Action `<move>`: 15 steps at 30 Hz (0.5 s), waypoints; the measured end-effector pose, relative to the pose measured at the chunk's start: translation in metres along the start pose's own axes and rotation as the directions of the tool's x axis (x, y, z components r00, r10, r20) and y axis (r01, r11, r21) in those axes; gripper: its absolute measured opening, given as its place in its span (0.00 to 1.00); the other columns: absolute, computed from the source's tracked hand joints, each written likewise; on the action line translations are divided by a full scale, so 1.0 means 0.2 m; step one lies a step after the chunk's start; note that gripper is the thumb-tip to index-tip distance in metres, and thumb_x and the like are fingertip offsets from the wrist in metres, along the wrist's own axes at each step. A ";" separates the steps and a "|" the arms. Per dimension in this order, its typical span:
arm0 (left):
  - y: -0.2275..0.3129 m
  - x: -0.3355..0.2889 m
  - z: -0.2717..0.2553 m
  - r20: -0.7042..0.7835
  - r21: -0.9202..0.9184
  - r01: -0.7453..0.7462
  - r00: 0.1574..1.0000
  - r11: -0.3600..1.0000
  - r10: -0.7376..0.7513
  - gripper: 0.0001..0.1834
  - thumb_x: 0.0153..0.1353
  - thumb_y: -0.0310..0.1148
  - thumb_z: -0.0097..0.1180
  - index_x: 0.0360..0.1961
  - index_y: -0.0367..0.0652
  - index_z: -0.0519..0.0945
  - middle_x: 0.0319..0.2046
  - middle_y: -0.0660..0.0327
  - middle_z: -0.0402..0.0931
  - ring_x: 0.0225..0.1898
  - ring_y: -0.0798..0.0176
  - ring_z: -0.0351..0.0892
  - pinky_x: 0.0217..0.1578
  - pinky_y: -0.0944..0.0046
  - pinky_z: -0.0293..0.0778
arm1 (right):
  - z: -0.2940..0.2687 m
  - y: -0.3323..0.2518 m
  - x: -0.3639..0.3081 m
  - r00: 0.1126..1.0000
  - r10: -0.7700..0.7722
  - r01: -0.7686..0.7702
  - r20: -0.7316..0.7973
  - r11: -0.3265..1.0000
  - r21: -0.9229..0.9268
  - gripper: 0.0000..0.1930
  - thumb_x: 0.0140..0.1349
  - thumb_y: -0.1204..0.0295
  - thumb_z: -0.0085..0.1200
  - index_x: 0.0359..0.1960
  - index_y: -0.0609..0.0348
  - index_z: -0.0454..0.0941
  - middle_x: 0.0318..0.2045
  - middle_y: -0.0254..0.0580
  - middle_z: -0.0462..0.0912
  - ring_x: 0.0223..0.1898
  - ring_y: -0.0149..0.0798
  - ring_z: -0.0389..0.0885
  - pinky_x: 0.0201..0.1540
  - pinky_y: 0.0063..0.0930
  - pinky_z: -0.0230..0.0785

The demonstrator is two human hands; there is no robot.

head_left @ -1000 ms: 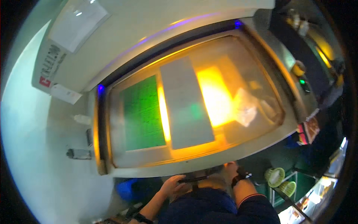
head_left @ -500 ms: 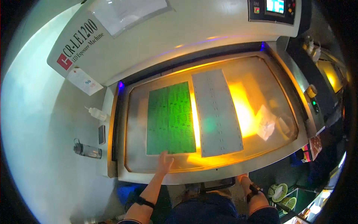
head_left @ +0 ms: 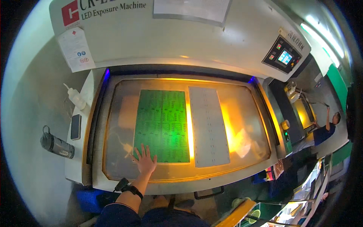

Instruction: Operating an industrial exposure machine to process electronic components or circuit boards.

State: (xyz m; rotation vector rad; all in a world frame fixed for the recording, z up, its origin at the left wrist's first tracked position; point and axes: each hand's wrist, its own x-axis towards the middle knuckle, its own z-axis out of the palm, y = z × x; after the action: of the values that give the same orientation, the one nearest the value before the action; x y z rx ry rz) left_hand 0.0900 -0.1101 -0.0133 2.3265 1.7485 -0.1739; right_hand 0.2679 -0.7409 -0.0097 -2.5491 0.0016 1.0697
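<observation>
Left fingers (head_left: 143, 152) spread wide, over green panel (head_left: 162, 119)

Green panel (head_left: 162, 123) lies flat, seemingly patterned.

The green panel (head_left: 162, 123) looks glossy, the grey sheet (head_left: 209, 128) matt.

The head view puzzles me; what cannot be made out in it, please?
In the head view:
Lower-left corner of green panel: covered by left hand.
Top of upper white sheet: cut off by picture edge.
Details on screen: too small.
Right hand: out of sight.
</observation>
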 end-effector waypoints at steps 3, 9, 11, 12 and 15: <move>-0.02 -0.01 0.03 -0.054 -0.013 -0.020 0.998 1.000 0.019 0.39 0.69 0.60 0.30 0.75 0.52 0.45 0.76 0.59 0.30 0.75 0.38 0.28 0.66 0.24 0.32 | -0.14 0.00 -0.03 0.997 -0.014 0.012 -0.071 1.000 -0.025 0.14 0.51 0.69 0.59 0.41 0.53 0.82 0.35 0.51 0.84 0.38 0.54 0.83 0.40 0.45 0.74; -0.05 -0.01 0.07 0.150 -0.120 -0.005 0.988 0.993 0.023 0.48 0.63 0.63 0.46 0.75 0.48 0.45 0.76 0.57 0.33 0.75 0.39 0.33 0.68 0.28 0.35 | -0.47 -0.21 0.14 0.940 -0.287 0.250 -0.185 0.948 -0.198 0.15 0.50 0.72 0.58 0.42 0.52 0.81 0.35 0.51 0.83 0.39 0.54 0.83 0.41 0.46 0.74; -0.10 -0.05 0.08 -0.029 -0.613 -0.275 0.945 0.741 0.326 0.53 0.57 0.58 0.59 0.74 0.45 0.47 0.76 0.55 0.35 0.75 0.40 0.35 0.68 0.30 0.43 | -0.55 -0.59 0.22 0.860 -0.496 0.427 -0.119 0.829 -0.362 0.15 0.50 0.73 0.58 0.43 0.52 0.81 0.35 0.51 0.83 0.39 0.54 0.83 0.41 0.46 0.74; -0.09 -0.14 0.03 -0.024 -0.606 -0.258 0.951 0.753 0.307 0.53 0.57 0.58 0.59 0.74 0.45 0.47 0.76 0.55 0.35 0.75 0.40 0.35 0.68 0.30 0.43 | -0.57 -0.82 0.25 0.740 -0.673 0.559 -0.009 0.622 -0.548 0.17 0.51 0.76 0.56 0.45 0.49 0.81 0.38 0.51 0.84 0.40 0.56 0.82 0.44 0.47 0.74; 0.10 -0.49 -0.32 -0.073 -0.286 -0.686 0.711 0.669 0.699 0.52 0.54 0.52 0.64 0.73 0.43 0.51 0.75 0.53 0.43 0.74 0.39 0.39 0.66 0.32 0.50 | -0.57 -1.43 0.18 0.468 -0.866 0.746 0.175 0.281 -0.604 0.16 0.57 0.72 0.53 0.47 0.44 0.82 0.35 0.46 0.85 0.39 0.54 0.84 0.42 0.47 0.76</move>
State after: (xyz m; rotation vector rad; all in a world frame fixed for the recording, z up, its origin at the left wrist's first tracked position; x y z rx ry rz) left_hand 0.0784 -0.1915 0.0725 2.5313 0.6781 0.1615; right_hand 0.4131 -0.5087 0.1350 -2.4813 -1.7118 0.3708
